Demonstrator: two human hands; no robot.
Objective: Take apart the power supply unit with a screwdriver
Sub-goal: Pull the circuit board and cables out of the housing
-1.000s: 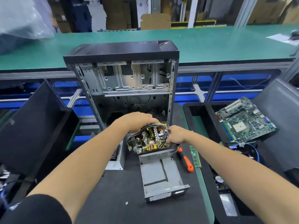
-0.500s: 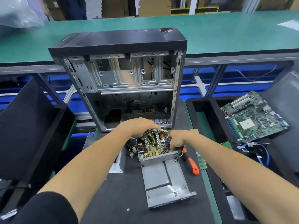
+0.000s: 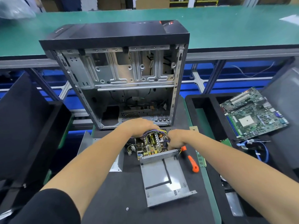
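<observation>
Standing behind on the black mat (image 3: 103, 206) is the empty computer case (image 3: 119, 75). Next comes the grey metal tray (image 3: 163, 178). Both hands, left hand (image 3: 140, 126) and right hand (image 3: 176, 139), are clamped on the power supply board (image 3: 151, 145). The orange screwdriver (image 3: 191, 160) lies beside it.

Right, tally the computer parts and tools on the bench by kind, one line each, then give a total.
Computer case: 1
Power supply circuit board: 1
Power supply metal housing: 1
Motherboard: 1
Memory stick: 1
Screwdriver: 1
Loose screw: 1
Total: 7
</observation>
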